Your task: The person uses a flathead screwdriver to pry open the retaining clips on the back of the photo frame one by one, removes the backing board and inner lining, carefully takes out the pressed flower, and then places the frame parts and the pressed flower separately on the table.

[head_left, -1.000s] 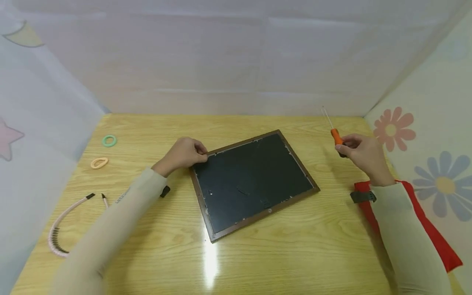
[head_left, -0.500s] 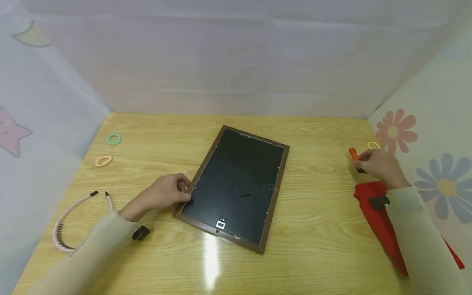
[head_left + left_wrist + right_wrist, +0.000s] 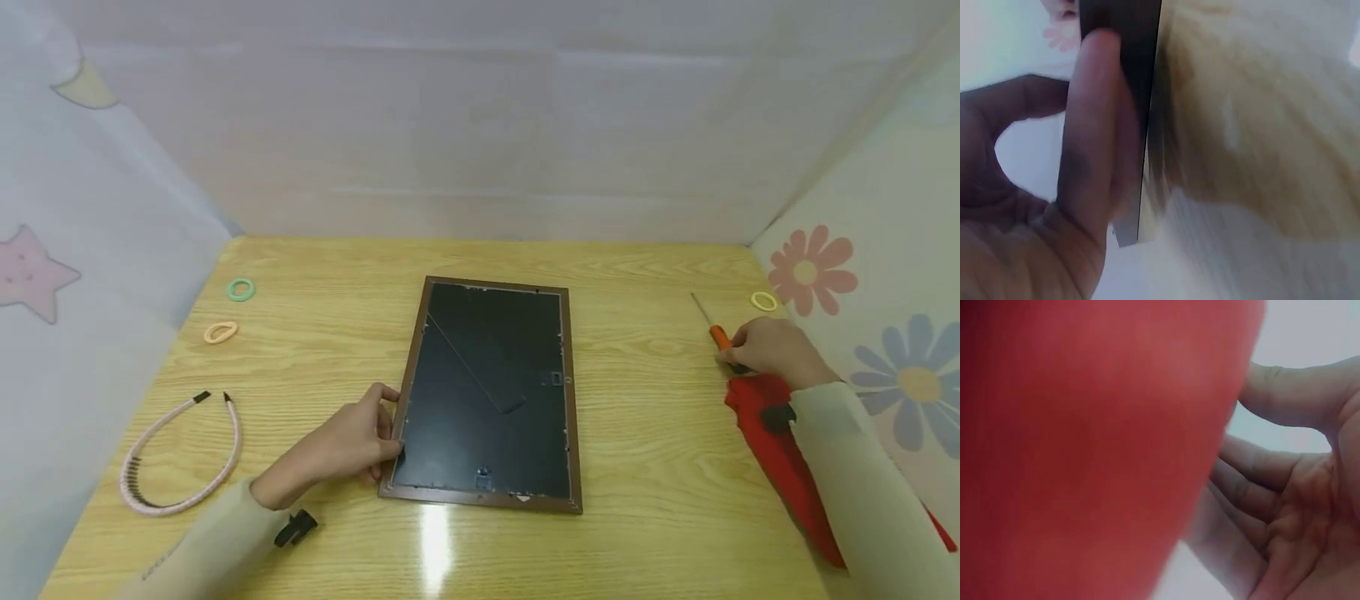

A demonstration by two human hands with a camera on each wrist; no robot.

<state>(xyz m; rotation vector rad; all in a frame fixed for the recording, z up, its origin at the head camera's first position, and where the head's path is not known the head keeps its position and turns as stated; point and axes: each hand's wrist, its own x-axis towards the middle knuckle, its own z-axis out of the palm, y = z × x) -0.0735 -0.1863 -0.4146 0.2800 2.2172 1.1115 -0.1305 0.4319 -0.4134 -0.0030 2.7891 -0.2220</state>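
Two hands in play. Left hand (image 3: 351,442) pinches the near-left edge of the picture frame (image 3: 487,392), thumb on top, fingers curled at the rim; the left wrist view shows a finger (image 3: 1088,137) pressed against the dark frame edge. Right hand (image 3: 772,348) lies over the black part of the screwdriver (image 3: 718,335) handle, tool flat on the tabletop (image 3: 660,517), orange collar and thin metal shaft pointing away. Cannot tell whether the fingers close round the handle; the right wrist view is mostly filled by blurred red cloth (image 3: 1085,450).

Frame lies face down mid-tabletop, long side running away from the person, square to the near edge.

Risks, as a judgement: frame is held at one corner only, so a push could spin it on the glossy wood; small metal tabs along the backing edge look sharp near the fingertips. Screwdriver is round-handled and could roll toward the right edge if released.

Materials: frame is brown wood-look moulding, flat black matte backing board with a folded stand strip and small hanger clips. Tabletop is pale wood grain laminate, shiny with glare. Pink headband (image 3: 180,467), toothed inside, curved. Hair ties: green (image 3: 241,289), peach (image 3: 220,332), yellow (image 3: 763,301), all soft loops. Red cloth (image 3: 780,458) lies under the right forearm.
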